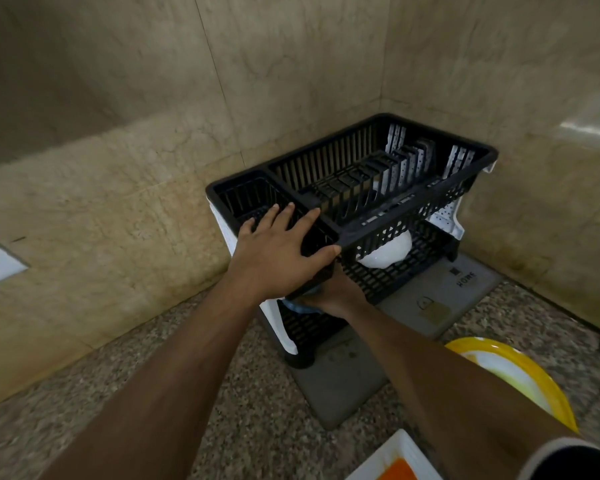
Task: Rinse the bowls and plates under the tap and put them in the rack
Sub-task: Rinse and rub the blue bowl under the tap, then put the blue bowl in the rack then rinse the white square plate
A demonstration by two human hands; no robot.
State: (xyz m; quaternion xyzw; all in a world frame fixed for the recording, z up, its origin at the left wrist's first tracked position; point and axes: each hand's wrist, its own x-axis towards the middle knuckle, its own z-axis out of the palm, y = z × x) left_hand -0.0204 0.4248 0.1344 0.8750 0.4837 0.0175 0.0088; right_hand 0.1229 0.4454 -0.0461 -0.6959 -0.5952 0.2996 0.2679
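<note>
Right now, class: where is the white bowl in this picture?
In the head view, the white bowl sits on the lower tier of the black dish rack, right of centre, beneath the upper basket and to the right of both hands.

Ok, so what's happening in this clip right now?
A person is loading a two-tier black dish rack in a counter corner. The left hand rests on the rack's top edge, while the right hand slips a bluish dish into the lower tier, where a white bowl already sits.
</note>
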